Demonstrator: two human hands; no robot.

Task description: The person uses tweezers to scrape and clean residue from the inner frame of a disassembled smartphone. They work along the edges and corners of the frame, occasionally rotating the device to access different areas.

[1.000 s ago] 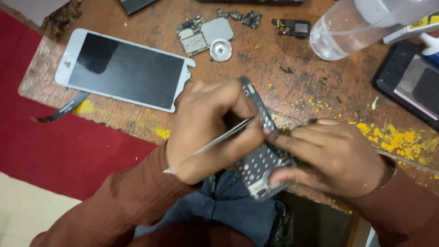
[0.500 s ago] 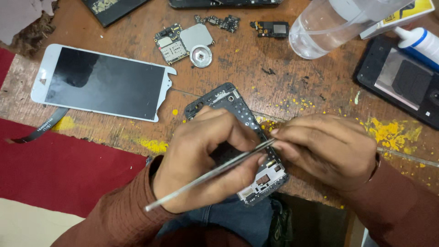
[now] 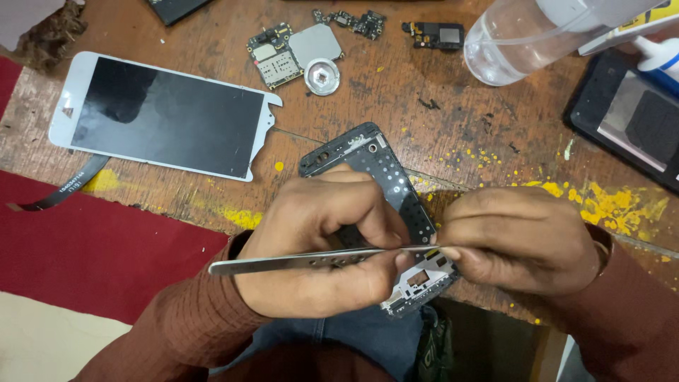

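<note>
At the near edge of the worn brown wooden tabletop (image 3: 396, 92), a dark perforated phone mid-frame (image 3: 385, 177) lies partly over the edge, between the two hands and touching both. Its long axis runs on a diagonal: the top end, with its small camera openings, points up and left toward the middle of the tabletop, while the silver-grey lower end hangs off the edge above the person's lap. The left hand (image 3: 322, 244) is curled closed around the frame's left side and pinches a pair of slim silver metal tweezers (image 3: 311, 259); these lie almost level, the blunt end pointing left past the wrist and the tips pointing right, crossing the frame's lower part. The right hand (image 3: 520, 240) is closed as well, fingers bunched, meeting the tweezer tips at the frame's right edge; whether it grips the tips or the frame I cannot tell. Both hands are equally close to the frame. Toward the left edge lies a white-bordered phone screen panel (image 3: 166, 117), well apart; green circuit boards (image 3: 279, 53) and a clear plastic bottle (image 3: 537, 35) sit along the far edge.
</note>
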